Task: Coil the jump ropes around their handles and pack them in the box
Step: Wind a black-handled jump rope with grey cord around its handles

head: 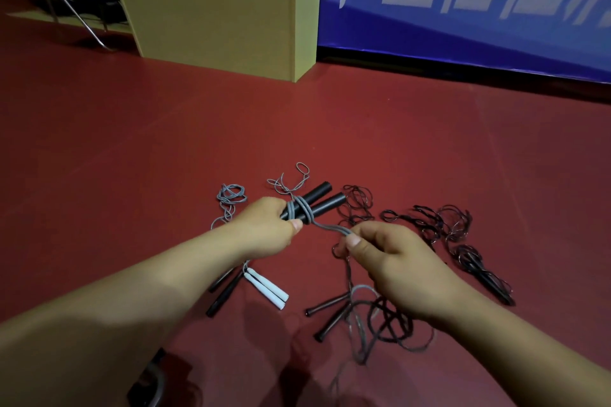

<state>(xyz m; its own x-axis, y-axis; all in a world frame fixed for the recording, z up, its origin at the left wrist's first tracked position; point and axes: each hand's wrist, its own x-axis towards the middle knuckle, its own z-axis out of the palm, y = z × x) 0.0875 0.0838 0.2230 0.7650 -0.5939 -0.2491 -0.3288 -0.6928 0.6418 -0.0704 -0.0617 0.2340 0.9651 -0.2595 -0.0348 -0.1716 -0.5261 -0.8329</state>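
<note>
A: Item in hand: the black handles (317, 203), paired, are being gripped by the left hand (264, 228); the grey rope (330, 228) is being pinched by the right hand (393, 261) just beside them.

B: Risk?

A: Few turns are being held; if tension is being lost, they are being shed. Snagging on the black ropes (426, 225) right of the handles is being risked. The cardboard box (215, 3) is being left well beyond the handles.
</note>
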